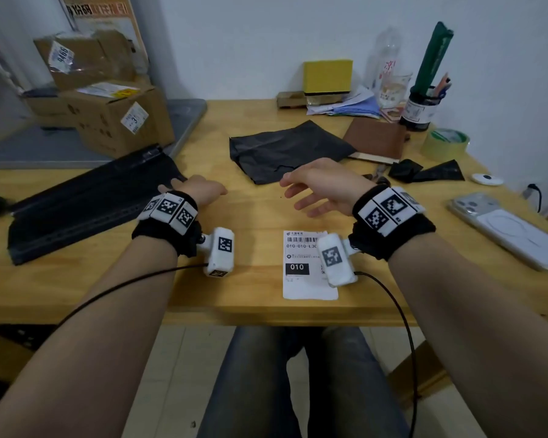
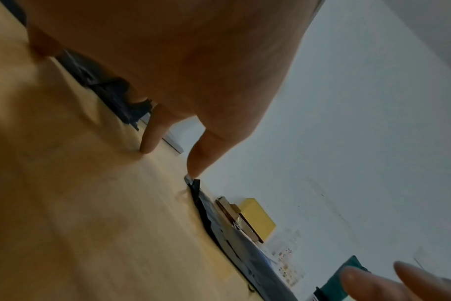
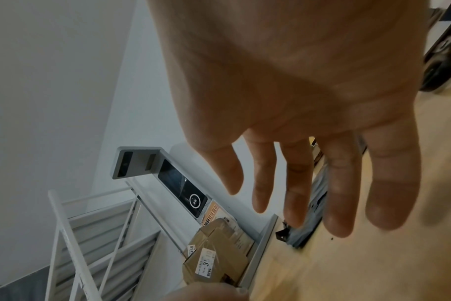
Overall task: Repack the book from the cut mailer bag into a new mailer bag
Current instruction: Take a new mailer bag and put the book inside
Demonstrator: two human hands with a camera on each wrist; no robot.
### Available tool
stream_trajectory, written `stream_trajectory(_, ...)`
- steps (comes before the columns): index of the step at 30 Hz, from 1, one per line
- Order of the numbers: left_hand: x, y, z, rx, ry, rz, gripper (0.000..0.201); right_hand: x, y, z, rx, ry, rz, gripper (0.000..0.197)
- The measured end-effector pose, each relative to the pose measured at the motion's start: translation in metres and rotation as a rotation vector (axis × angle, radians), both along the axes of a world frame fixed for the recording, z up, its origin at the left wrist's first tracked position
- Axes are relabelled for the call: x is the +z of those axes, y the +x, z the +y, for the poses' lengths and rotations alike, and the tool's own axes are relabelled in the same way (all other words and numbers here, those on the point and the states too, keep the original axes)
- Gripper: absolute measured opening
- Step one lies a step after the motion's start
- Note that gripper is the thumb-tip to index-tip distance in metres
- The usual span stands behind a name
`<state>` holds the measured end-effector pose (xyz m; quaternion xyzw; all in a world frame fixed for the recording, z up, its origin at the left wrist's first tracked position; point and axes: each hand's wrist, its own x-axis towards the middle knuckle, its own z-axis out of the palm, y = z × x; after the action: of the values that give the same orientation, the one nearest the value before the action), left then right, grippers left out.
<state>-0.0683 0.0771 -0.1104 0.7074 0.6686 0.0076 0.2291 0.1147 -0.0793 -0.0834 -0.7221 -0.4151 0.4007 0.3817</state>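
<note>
A light wooden table (image 1: 253,216) carries everything here. Near its front edge lies a white shipping label (image 1: 304,263) printed with a barcode and "010". At the left lies a long black stack of mailer bags (image 1: 86,203). Toward the middle lies a crumpled black cut mailer bag (image 1: 285,150), and just beside it on the right a brown-covered book (image 1: 375,139). Along the back stand a yellow box (image 1: 328,75), loose papers (image 1: 351,105), a clear plastic bottle (image 1: 386,58) and a dark pen holder (image 1: 419,110). On the right lie a roll of tape (image 1: 445,143), black plastic scraps (image 1: 424,172) and a smartphone (image 1: 506,229) face down.
</note>
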Motion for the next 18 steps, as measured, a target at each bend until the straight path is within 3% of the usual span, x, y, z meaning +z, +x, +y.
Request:
stream_trajectory(4,0.001,-0.001,0.014,0.057,-0.063,-0.119,0.082,-0.001,0.004,0.007,0.007,-0.022,0.005,0.025)
stream_trajectory(10,0.003,-0.014,0.026,0.130,-0.118,-0.447,0.054,-0.004,0.008,0.017,0.008,-0.038,0.051,0.026)
stream_trajectory(15,0.009,-0.020,0.024,0.234,-0.132,-0.545,0.062,0.000,0.005,0.027,0.020,-0.030,0.057,0.025)
stream_trajectory(18,0.015,-0.021,0.019,0.262,-0.128,-0.662,0.053,0.003,0.005,0.031,0.031,-0.013,0.053,0.025)
